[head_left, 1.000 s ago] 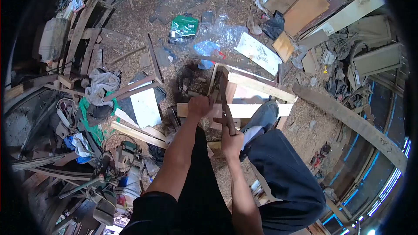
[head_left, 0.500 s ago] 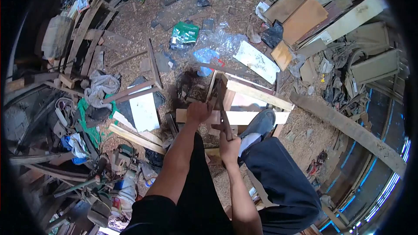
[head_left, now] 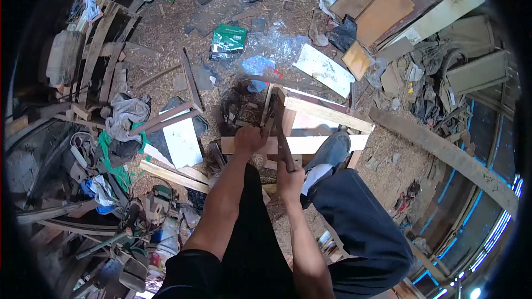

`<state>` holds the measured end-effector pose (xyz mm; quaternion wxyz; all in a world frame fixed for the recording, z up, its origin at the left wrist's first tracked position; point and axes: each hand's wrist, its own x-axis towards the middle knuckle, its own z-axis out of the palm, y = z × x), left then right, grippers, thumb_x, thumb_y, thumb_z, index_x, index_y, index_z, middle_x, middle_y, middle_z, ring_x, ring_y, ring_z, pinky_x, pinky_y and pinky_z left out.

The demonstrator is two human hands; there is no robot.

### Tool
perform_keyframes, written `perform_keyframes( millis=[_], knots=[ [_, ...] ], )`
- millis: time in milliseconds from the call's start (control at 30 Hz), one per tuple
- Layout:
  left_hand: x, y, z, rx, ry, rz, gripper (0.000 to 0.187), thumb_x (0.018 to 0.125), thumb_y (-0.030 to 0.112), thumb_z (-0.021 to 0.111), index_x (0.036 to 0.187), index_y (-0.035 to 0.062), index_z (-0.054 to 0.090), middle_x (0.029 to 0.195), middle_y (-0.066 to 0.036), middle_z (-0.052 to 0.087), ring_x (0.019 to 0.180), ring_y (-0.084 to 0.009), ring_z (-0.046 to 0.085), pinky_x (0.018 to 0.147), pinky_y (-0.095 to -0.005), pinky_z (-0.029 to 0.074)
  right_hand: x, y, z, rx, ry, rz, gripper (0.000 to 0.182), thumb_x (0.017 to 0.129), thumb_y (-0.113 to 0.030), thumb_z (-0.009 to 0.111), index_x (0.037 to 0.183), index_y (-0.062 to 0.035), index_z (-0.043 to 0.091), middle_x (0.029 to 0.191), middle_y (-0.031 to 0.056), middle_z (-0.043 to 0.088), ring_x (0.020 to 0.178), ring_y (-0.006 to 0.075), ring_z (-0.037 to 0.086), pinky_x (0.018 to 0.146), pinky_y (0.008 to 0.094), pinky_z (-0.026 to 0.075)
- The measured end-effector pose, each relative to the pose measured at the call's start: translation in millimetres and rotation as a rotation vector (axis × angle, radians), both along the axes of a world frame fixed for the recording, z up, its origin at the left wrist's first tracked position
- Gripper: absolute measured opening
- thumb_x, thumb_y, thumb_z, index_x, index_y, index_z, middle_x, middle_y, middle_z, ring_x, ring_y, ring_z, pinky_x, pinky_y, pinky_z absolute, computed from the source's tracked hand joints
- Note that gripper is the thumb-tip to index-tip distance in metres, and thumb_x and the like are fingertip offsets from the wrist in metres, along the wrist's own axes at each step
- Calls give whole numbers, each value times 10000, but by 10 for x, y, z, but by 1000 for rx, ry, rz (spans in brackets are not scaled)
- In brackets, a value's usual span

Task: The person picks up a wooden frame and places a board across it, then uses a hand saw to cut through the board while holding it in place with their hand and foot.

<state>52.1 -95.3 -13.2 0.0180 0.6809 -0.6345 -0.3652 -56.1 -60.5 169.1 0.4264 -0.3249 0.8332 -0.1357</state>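
My right hand (head_left: pixel 290 181) is closed round the lower end of a long, narrow brown tool (head_left: pixel 283 141), which looks like a wooden-framed saw. The tool slants away from me across a pale wooden plank (head_left: pixel 321 144). My left hand (head_left: pixel 250 139) grips the plank near its left end, fingers curled over it, just left of the tool. That plank lies across a low wooden frame (head_left: pixel 330 112) on the ground. My shoe (head_left: pixel 331 152) presses on the plank's right part. Whether the tool's edge is in a cut cannot be made out.
Wood shavings cover the ground. A long board (head_left: pixel 438 152) lies to the right, and stacked panels (head_left: pixel 382 14) lean at the back right. Left are a white panel (head_left: pixel 183 138), a grey cloth (head_left: pixel 126 116) and cluttered tools. A green packet (head_left: pixel 228 41) lies ahead.
My right hand has moved slightly forward with the brown tool, and the tool's angle has shifted. My left hand and shoe stay on the plank. The whole view has shifted slightly.
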Motion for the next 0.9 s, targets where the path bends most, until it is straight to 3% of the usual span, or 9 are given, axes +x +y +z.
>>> perform_keyframes(
  millis=[167, 200, 233, 300, 467, 567, 733, 867, 900],
  knots=[
    [-31, 16, -18, 84, -8, -5, 450, 840, 412, 478, 667, 47, 675, 679, -201, 625, 662, -356, 633, 663, -446, 514, -93, 657, 857, 97, -23, -55, 193, 784, -89, 559, 829, 96, 592, 520, 58, 501, 568, 71, 487, 502, 310, 404],
    [-25, 24, -20, -9, 4, 3, 449, 840, 407, 484, 662, 41, 673, 680, -204, 625, 663, -356, 634, 666, -446, 514, -59, 724, 898, -42, -57, -102, 213, 794, -101, 535, 659, 64, 539, 521, -2, 473, 520, 59, 456, 462, 270, 358],
    [-19, 46, -18, -98, 17, 10, 448, 839, 402, 489, 657, 35, 670, 681, -206, 625, 664, -357, 634, 670, -446, 514, -58, 730, 893, -33, -59, -111, 213, 794, -101, 535, 659, 64, 539, 521, -2, 473, 520, 59, 456, 462, 270, 358],
    [-12, -40, -46, -35, -9, 13, 454, 842, 399, 486, 650, 30, 668, 678, -212, 624, 665, -359, 634, 672, -445, 515, -78, 606, 799, 81, 31, -23, 171, 789, -80, 551, 771, 84, 595, 532, 46, 532, 551, 65, 492, 499, 316, 406],
    [-11, -43, 65, -7, -33, 12, 471, 848, 401, 477, 642, 21, 666, 679, -225, 625, 665, -369, 635, 674, -440, 517, 17, -23, -160, -25, -27, -63, 274, 841, -167, 563, 723, 81, 553, 502, 102, 486, 505, 113, 436, 479, 341, 371],
    [-13, -54, 189, -6, -76, 5, 485, 857, 401, 456, 649, 18, 667, 694, -229, 629, 667, -375, 635, 672, -439, 520, 3, 50, 88, -3, -53, -48, 274, 834, -176, 571, 733, 78, 560, 492, 120, 459, 500, 114, 431, 481, 354, 367],
    [-27, -18, 2, -2, -51, -10, 502, 865, 391, 429, 628, 14, 662, 671, -225, 624, 638, -369, 633, 656, -444, 525, -72, 735, 1130, 72, -71, -115, 156, 779, -91, 580, 734, 58, 577, 523, 34, 472, 544, 59, 453, 482, 319, 373],
    [-42, 87, -45, -73, -41, 29, 493, 858, 387, 438, 618, 19, 661, 657, -219, 621, 616, -372, 629, 648, -441, 526, 32, 493, 1005, 19, 35, -74, 195, 790, -114, 597, 715, 61, 558, 517, 97, 467, 555, 63, 456, 487, 329, 381],
    [-51, 142, -9, -69, -35, 19, 457, 851, 371, 459, 653, 11, 659, 678, -220, 622, 635, -378, 623, 647, -457, 515, -66, 504, 613, 39, -28, -78, 217, 794, -144, 611, 765, 70, 588, 521, 153, 458, 507, 136, 504, 494, 364, 394]
  ],
)
